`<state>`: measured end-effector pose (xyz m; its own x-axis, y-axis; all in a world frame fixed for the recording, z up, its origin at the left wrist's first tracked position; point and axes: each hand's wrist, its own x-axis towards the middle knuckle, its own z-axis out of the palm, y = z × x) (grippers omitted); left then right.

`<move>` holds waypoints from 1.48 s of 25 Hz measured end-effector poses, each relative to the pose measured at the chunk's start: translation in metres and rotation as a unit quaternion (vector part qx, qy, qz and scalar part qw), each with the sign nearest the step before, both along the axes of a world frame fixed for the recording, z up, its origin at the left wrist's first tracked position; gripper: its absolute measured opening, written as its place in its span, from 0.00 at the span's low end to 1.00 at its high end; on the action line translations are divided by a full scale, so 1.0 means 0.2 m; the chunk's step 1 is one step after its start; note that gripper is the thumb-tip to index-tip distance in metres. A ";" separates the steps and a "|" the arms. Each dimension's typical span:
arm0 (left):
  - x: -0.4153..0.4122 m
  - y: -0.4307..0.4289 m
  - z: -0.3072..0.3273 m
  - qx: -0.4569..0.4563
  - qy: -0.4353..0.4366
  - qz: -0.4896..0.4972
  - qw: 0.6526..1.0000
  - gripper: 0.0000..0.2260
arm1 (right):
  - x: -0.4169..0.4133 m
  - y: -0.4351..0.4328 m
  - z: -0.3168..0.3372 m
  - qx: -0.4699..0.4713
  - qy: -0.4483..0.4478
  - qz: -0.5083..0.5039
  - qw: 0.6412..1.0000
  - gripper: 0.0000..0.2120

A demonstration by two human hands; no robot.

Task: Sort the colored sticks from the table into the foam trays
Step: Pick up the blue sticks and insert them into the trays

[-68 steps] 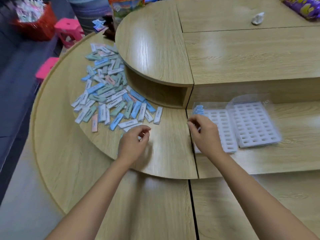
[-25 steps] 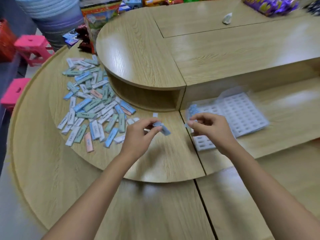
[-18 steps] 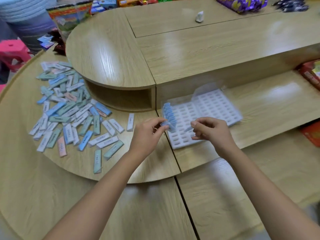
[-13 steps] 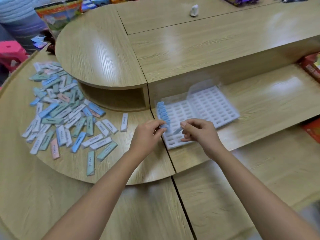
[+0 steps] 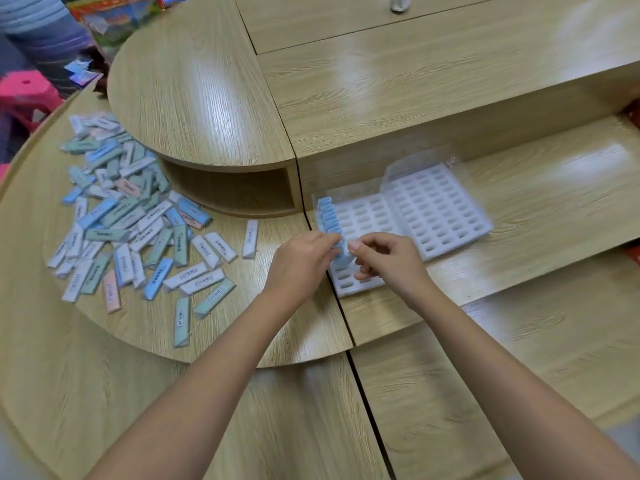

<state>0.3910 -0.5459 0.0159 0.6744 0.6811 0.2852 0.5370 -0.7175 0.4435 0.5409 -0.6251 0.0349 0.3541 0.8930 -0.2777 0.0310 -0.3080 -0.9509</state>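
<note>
Table (image 5: 294, 334): stepped wood, two tiers. Pile (image 5: 131, 216) of blue, green, white & pink sticks lies loose on the lower tier at far left, well apart from the trays. Two white trays (image 5: 440, 206) sit side by side at right, nearly all slots bare. Only a blue row (image 5: 327, 216) stands in the left col. Left hand (image 5: 301, 261): fingers curled, pinching a blue stick (image 5: 343, 256) upright at the near end of that row, over the next slot. Right hand (image 5: 388, 261): also curled, thumb & forefinger on the stick's other side. Risks: stick goes in tilted & jams or gouges the foam. A nudge could knock the neighbours askew. The light tray may slide w/ the push, as nothing pins it.
</note>
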 end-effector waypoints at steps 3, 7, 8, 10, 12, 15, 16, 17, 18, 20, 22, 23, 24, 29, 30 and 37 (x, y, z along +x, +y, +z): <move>0.00 -0.01 0.00 -0.058 -0.002 0.020 0.998 0.10 | -0.02 0.00 0.02 0.001 -0.042 0.032 0.999 0.07; 0.00 -0.02 -0.03 -0.086 -0.056 0.046 0.994 0.07 | -0.03 0.01 0.02 0.002 -0.061 0.025 0.998 0.09; 0.00 -0.02 -0.03 -0.084 -0.064 0.043 0.994 0.06 | -0.03 0.01 0.01 0.002 -0.066 0.024 0.998 0.09; -0.01 -0.02 -0.05 -0.077 -0.072 0.039 0.994 0.05 | -0.03 0.02 0.02 0.000 -0.078 0.030 0.996 0.09; -0.01 -0.02 -0.06 -0.071 -0.075 0.044 0.994 0.05 | -0.04 0.02 0.02 -0.001 -0.085 0.033 0.996 0.09; -0.02 -0.01 -0.07 -0.062 -0.076 0.050 0.994 0.06 | -0.03 0.02 0.02 -0.004 -0.090 0.033 0.995 0.09; -0.02 -0.01 -0.07 -0.050 -0.072 0.048 0.995 0.06 | -0.03 0.01 0.02 -0.006 -0.090 0.031 0.995 0.09; -0.02 -0.02 -0.07 -0.038 -0.069 0.044 0.996 0.07 | -0.04 0.01 0.02 -0.008 -0.090 0.029 0.996 0.09; -0.02 -0.02 -0.07 -0.030 -0.067 0.041 0.996 0.09 | -0.04 0.01 0.02 -0.010 -0.092 0.027 0.995 0.09; -0.02 -0.02 -0.07 -0.033 -0.064 0.036 0.997 0.09 | -0.06 0.01 0.03 -0.011 -0.099 0.030 0.995 0.10; -0.02 -0.02 -0.07 -0.073 -0.071 0.032 0.994 0.08 | -0.08 0.01 0.02 -0.009 -0.104 0.030 0.994 0.11; -0.03 -0.02 -0.07 -0.108 -0.086 0.034 0.990 0.08 | -0.09 0.02 0.02 -0.010 -0.107 0.029 0.994 0.11; -0.03 -0.01 -0.06 -0.143 -0.105 0.040 0.983 0.08 | -0.09 0.02 0.02 -0.012 -0.110 0.028 0.994 0.11; -0.09 -0.02 -0.03 -0.211 -0.145 0.074 0.964 0.08 | -0.10 0.03 -0.01 -0.035 -0.102 0.015 0.994 0.10; -0.11 -0.02 -0.03 -0.221 -0.150 0.080 0.960 0.08 | -0.11 0.03 -0.02 -0.041 -0.107 0.008 0.993 0.10; -0.35 -0.12 0.01 -0.286 -0.154 0.143 0.935 0.11 | -0.10 0.03 -0.05 -0.074 -0.205 -0.055 0.974 0.14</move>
